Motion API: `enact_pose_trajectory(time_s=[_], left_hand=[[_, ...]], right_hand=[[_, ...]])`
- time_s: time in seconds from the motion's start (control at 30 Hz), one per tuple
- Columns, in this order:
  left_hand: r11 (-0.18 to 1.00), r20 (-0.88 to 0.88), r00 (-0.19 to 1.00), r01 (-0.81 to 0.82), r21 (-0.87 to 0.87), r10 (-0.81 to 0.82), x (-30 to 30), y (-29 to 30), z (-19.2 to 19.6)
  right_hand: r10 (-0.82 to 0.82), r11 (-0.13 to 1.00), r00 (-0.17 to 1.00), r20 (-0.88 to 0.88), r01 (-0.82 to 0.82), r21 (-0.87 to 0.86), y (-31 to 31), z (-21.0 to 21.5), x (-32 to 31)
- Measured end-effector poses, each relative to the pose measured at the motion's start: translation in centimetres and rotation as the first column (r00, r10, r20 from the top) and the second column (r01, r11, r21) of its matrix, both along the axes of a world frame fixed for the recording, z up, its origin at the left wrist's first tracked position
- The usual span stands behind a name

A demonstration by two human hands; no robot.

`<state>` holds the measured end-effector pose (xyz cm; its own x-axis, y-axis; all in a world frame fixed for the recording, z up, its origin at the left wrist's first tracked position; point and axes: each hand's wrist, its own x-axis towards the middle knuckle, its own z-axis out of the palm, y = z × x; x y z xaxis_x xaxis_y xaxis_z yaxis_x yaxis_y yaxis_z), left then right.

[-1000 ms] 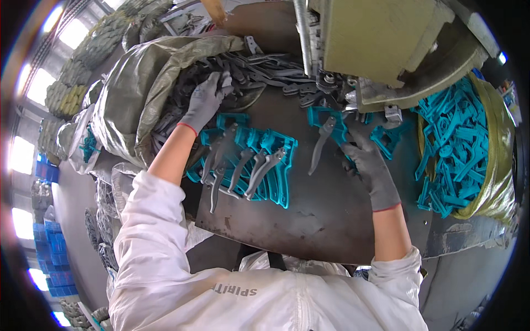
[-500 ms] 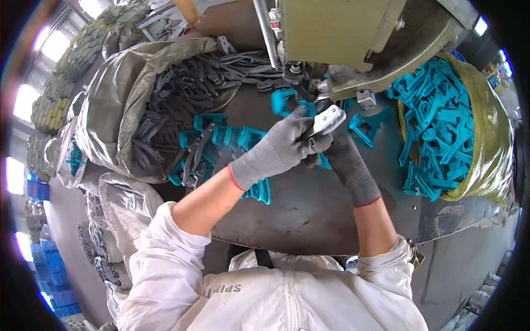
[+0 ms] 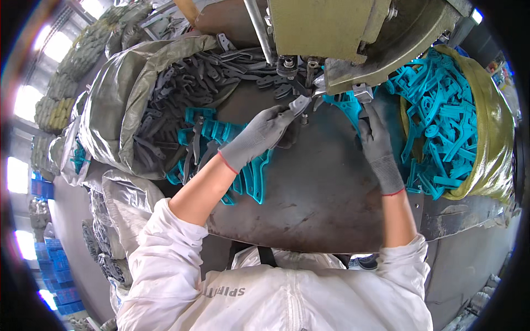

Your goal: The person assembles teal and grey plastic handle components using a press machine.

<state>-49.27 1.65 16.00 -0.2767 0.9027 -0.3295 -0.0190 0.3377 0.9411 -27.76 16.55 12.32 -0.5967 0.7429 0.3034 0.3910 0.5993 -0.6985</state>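
- Left hand (image 3: 259,135) in a grey glove, reaching up and to the right across the dark metal table (image 3: 320,204), fingers pinched together on a small grey metal piece (image 3: 300,104).
- Grey metal piece held just under the fixture of the olive-green machine (image 3: 342,33), at the near edge of its tooling.
- Right hand (image 3: 375,138) in a matching grey glove, flat against the table beside the machine, fingertips touching a teal plastic part (image 3: 345,105) below the machine's lower edge; closed around it or merely pressing on it — cannot tell.
- Row of teal plastic parts (image 3: 243,165) lying on the table under the left forearm, some with grey pieces fitted.
- Grey woven sack (image 3: 118,105) to the left, open-mouthed, full of dark grey metal pieces (image 3: 182,94).
- Yellow-green sack (image 3: 486,127) to the right, full of loose teal parts (image 3: 441,127).
- White sleeves on both arms.
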Motion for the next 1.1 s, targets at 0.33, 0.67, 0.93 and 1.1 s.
enact_pose_trajectory(time_s=[0.33, 0.67, 0.93, 1.1], left_hand=[[0.998, 0.012, 0.999, 0.035, -0.048, -0.034, 0.3, 1.3, 1.2], [0.965, -0.424, 0.87, 0.192, -0.18, -0.252, -0.5, 1.6, 0.6], [0.961, -0.971, 0.011, -0.14, -0.238, -0.239, -16.8, -1.5, 0.5], [0.938, -0.942, 0.013, -0.086, -0.336, -0.336, -22.2, -4.5, -2.5]], right_hand=[[-0.056, 0.64, 0.979, -0.197, -0.117, -0.759, -4.0, 3.2, -4.5], [0.032, 0.612, 0.98, -0.196, -0.174, -0.771, -4.2, 2.2, -6.0], [-0.017, 0.489, 0.976, -0.218, -0.182, -0.853, -3.7, 0.9, -5.1], [0.006, 0.505, 0.991, -0.136, -0.12, -0.855, -3.5, 0.8, -5.3]])
